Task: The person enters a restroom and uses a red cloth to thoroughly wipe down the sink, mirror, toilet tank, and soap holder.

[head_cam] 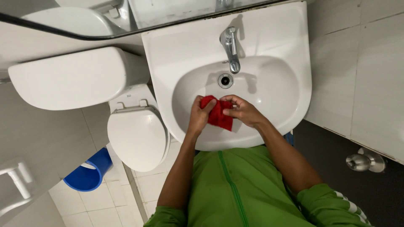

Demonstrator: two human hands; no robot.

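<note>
From the head camera I look straight down over a white pedestal sink (294, 63). My left hand (200, 115) and right hand (244, 111) meet over the front half of the basin, both closed on a red cloth (219, 115). The left fingers pinch the cloth's upper left corner near the thumb; the right fingers curl around its right edge, the thumb pressing on the fabric. The cloth hangs bunched between the two hands, its lower end drooping toward the front rim of the sink. I cannot tell whether it touches the porcelain or hangs just above it.

Beyond the hands, the round drain (225, 80) sits near the back of the basin, and the chrome faucet (230, 48) reaches out over it from the back ledge, its spout ending just above the drain. I see no water running.

On my left, just beside the sink, stands a white toilet (136, 136) with its lid shut, and the white cistern (71, 77) behind it. A blue bucket (90, 172) lies tipped on the tiled floor near the toilet's base. A mirror edge (126, 17) runs across the top of the view. To my right, a metal door knob (364, 162) sticks out low by the tiled wall. I wear a green zipped top (235, 189), sleeves pushed up.
</note>
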